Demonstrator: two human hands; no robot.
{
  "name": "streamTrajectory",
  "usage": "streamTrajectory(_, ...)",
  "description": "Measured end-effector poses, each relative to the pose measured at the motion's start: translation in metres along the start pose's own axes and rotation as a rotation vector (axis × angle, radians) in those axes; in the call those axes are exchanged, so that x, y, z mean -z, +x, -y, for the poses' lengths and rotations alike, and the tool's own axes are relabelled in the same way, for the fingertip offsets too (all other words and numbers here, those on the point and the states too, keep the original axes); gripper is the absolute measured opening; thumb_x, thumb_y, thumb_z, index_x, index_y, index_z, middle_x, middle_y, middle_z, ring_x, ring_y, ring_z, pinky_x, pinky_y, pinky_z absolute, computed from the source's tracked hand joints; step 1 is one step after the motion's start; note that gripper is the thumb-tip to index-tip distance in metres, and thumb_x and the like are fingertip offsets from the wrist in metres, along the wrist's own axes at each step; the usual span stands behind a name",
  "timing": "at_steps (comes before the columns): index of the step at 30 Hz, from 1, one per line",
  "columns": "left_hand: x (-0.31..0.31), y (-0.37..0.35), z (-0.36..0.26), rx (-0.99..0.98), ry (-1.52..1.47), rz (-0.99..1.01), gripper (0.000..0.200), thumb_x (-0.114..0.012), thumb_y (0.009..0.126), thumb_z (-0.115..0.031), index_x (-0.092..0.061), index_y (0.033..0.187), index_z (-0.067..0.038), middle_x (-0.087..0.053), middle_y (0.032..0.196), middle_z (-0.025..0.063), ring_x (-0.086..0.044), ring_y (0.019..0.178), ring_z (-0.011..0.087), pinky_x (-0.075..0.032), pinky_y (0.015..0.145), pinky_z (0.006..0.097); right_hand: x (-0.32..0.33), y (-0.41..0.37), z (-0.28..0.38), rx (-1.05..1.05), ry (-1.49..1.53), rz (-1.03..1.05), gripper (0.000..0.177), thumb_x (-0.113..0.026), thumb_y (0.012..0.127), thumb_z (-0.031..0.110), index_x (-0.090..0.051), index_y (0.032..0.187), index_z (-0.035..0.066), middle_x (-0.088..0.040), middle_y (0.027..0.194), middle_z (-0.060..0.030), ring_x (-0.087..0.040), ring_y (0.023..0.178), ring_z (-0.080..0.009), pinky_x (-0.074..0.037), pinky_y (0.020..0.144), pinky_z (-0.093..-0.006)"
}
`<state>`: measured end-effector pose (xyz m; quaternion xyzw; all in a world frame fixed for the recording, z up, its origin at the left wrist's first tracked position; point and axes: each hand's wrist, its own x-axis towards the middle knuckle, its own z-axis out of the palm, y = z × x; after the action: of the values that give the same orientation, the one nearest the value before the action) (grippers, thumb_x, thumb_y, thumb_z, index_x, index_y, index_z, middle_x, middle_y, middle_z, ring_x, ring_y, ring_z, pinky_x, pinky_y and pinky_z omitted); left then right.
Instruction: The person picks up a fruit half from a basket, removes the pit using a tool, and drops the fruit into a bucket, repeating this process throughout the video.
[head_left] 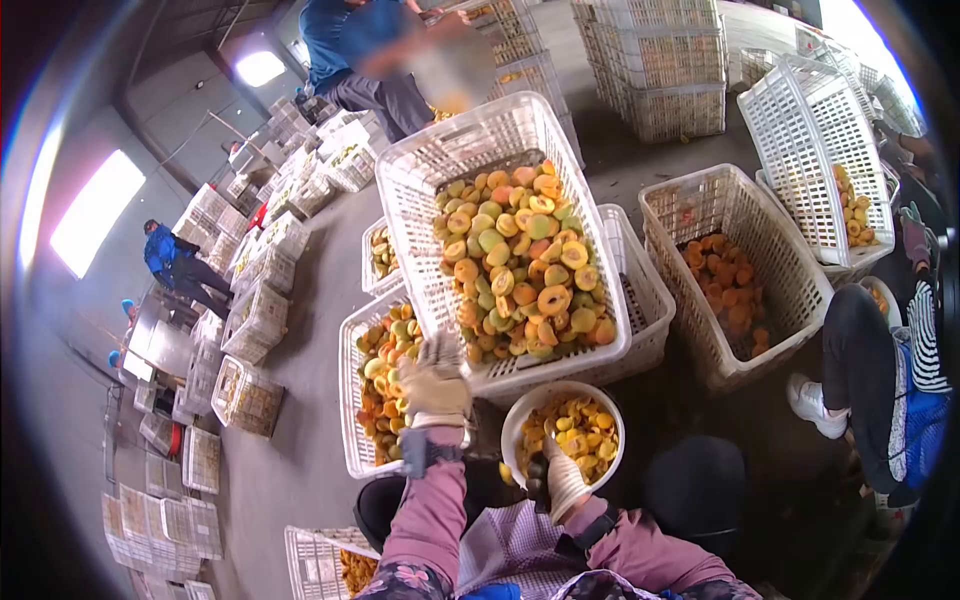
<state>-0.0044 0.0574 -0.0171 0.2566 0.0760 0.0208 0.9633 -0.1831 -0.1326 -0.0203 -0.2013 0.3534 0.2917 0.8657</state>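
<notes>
My left hand (436, 382), in a pale work glove, is at the near left corner of a large white crate (400, 190) holding halved apricots (525, 260). Motion blurs it, but its fingers look stretched out and no fruit shows in them. My right hand (567, 478), also gloved, is closed around a small dark-handled tool (540, 478) at the near rim of a white bucket (512, 415). Yellow-orange apricot pieces (588, 432) lie in the bucket. The tool's tip is hard to make out.
Another crate (350, 420) of apricots stands at the left, and one with darker orange halves (795, 300) at the right. Crate stacks (655, 70) rise behind. A co-worker (370, 60) bends at the back; another person's leg (860, 360) is at the right.
</notes>
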Motion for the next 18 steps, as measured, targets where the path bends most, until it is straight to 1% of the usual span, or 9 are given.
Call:
streamTrajectory(1, -0.029, 0.01, 0.021, -0.017, 0.383, -0.103, 0.034, -0.041, 0.095, -0.027, -0.049, 0.118, -0.003, -0.058, 0.118, 0.0109, -0.053, 0.113, 0.0225, -0.044, 0.092, 0.0377, 0.003, 0.012, -0.006, 0.077, 0.031, -0.001, 0.035, -0.048, 0.091, 0.047, -0.048, 0.074, 0.016, -0.043, 0.052, 0.0013, -0.038, 0.038, -0.0139, -0.034, 0.037, -0.0255)
streamTrajectory(3, 0.051, 0.107, 0.052, 0.764, -1.112, 0.654, 0.039, -0.042, 0.092, -0.024, -0.043, 0.126, -0.004, -0.049, 0.129, 0.0142, -0.044, 0.122, 0.0305, -0.037, 0.1, 0.0412, 0.007, 0.023, -0.015, 0.14, -0.105, 0.001, 0.035, -0.048, 0.091, 0.045, -0.049, 0.072, 0.016, -0.044, 0.052, 0.0004, -0.04, 0.039, -0.015, -0.034, 0.037, -0.0261)
streamTrajectory(4, 0.055, 0.127, 0.06, 0.77, -1.1, 0.699, 0.039, -0.042, 0.092, -0.024, -0.043, 0.126, -0.004, -0.049, 0.129, 0.0142, -0.044, 0.122, 0.0305, -0.037, 0.1, 0.0412, -0.001, 0.013, -0.01, 0.161, -0.124, -0.011, 0.034, -0.048, 0.091, 0.044, -0.05, 0.072, 0.016, -0.045, 0.052, 0.0001, -0.04, 0.039, -0.0153, -0.034, 0.037, -0.0266)
streamTrajectory(6, 0.059, 0.151, 0.081, 0.865, -2.931, 0.853, 0.049, -0.054, 0.083, -0.024, -0.043, 0.127, -0.006, -0.046, 0.13, 0.0183, -0.042, 0.123, 0.0341, -0.035, 0.101, 0.0436, -0.002, 0.016, -0.011, 0.191, -0.119, 0.013, 0.034, -0.048, 0.091, 0.043, -0.05, 0.071, 0.015, -0.045, 0.052, -0.0001, -0.039, 0.039, -0.0157, -0.033, 0.038, -0.0274)
streamTrajectory(7, 0.053, 0.162, 0.088, 0.698, -3.9, 0.62, 0.054, -0.061, 0.079, -0.024, -0.043, 0.127, -0.007, -0.044, 0.13, 0.0204, -0.042, 0.123, 0.0358, -0.034, 0.102, 0.0448, 0.006, 0.028, -0.015, 0.196, -0.099, 0.044, 0.034, -0.048, 0.091, 0.042, -0.05, 0.071, 0.015, -0.045, 0.052, -0.0001, -0.039, 0.039, -0.0158, -0.033, 0.038, -0.0277)
streamTrajectory(10, 0.025, 0.135, 0.087, 0.478, -3.702, 0.336, 0.073, -0.08, 0.059, -0.021, -0.046, 0.121, -0.003, -0.048, 0.119, 0.027, -0.048, 0.111, 0.0439, -0.039, 0.098, 0.0411, -0.001, 0.025, -0.011, 0.208, -0.096, 0.002, 0.033, -0.049, 0.091, 0.042, -0.05, 0.07, 0.016, -0.045, 0.051, -0.0001, -0.038, 0.038, -0.0157, -0.032, 0.038, -0.0282)
streamTrajectory(14, 0.003, 0.09, 0.07, 0.028, -3.896, 0.038, 0.051, -0.064, 0.074, -0.018, -0.046, 0.121, -0.011, -0.054, 0.112, 0.0248, -0.054, 0.106, 0.0414, -0.044, 0.09, 0.046, 0.001, 0.017, -0.013, 0.207, -0.136, 0.037, 0.033, -0.052, 0.088, 0.045, -0.05, 0.07, 0.017, -0.043, 0.048, 0.0007, -0.039, 0.035, -0.0162, -0.032, 0.035, -0.0293)
streamTrajectory(15, 0.063, 0.11, 0.076, 0.021, -3.955, -0.04, 0.045, -0.062, 0.077, -0.02, -0.048, 0.118, -0.008, -0.06, 0.103, 0.0253, -0.06, 0.094, 0.0387, -0.047, 0.085, 0.0426, -0.001, 0.013, -0.013, 0.217, -0.149, 0.032, 0.035, -0.053, 0.086, 0.047, -0.049, 0.069, 0.017, -0.04, 0.046, 0.0006, -0.039, 0.033, -0.0168, -0.032, 0.033, -0.0303)
streamTrajectory(18, 0.056, 0.097, 0.057, -0.195, -4.221, -0.167, 0.037, -0.064, 0.076, -0.014, -0.054, 0.111, -0.009, -0.062, 0.102, 0.0173, -0.062, 0.088, 0.0223, -0.049, 0.076, 0.0324, -0.002, 0.01, -0.014, 0.252, -0.169, 0.057, 0.036, -0.051, 0.087, 0.046, -0.046, 0.066, 0.017, -0.038, 0.045, 0.0011, -0.037, 0.031, -0.0165, -0.029, 0.031, -0.0307)
